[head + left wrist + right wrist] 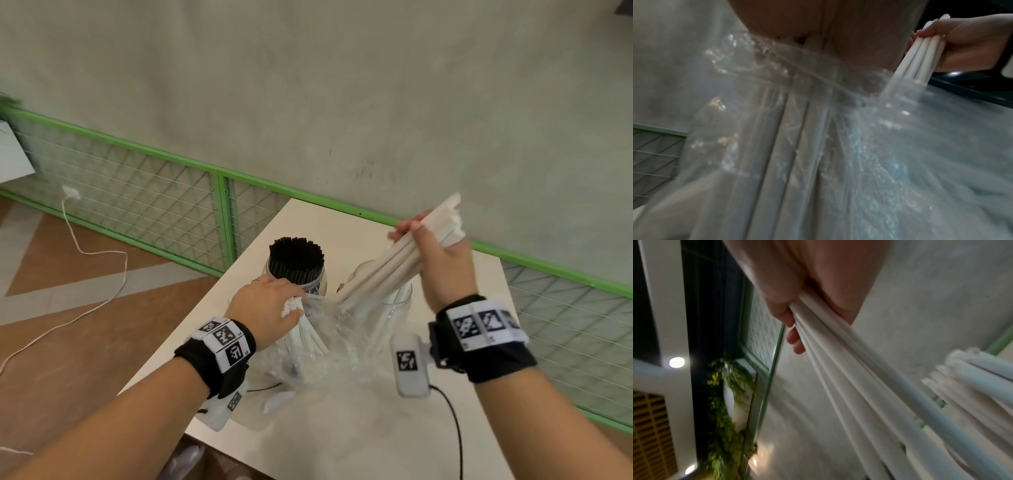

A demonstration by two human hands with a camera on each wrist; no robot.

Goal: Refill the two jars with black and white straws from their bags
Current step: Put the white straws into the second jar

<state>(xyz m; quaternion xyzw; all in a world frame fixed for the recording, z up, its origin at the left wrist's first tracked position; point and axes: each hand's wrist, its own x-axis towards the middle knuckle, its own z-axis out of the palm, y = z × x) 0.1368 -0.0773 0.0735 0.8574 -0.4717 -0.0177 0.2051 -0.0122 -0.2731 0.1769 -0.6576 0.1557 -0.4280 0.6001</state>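
My right hand [428, 240] grips a bundle of white straws [383, 270], slanted, with its lower ends above the clear bag [329, 346] and beside the mouth of the right jar [397, 301]. That jar holds a few white straws. My left hand [274, 308] grips the bag's gathered top together with the white straws [308, 337] left inside it. The left jar [296, 270] behind it is packed with black straws [296, 255]. In the left wrist view the bag [838, 146] fills the frame, with the right hand [962, 47] on its bundle [920, 60]. The right wrist view shows fingers [791, 331] curled around the straws [859, 378].
The jars and bag stand on a small white table [342, 428] set against a grey wall with a green mesh railing [219, 205]. A white cable [85, 274] trails across the brown floor at the left. A black cord [452, 421] hangs from my right wrist.
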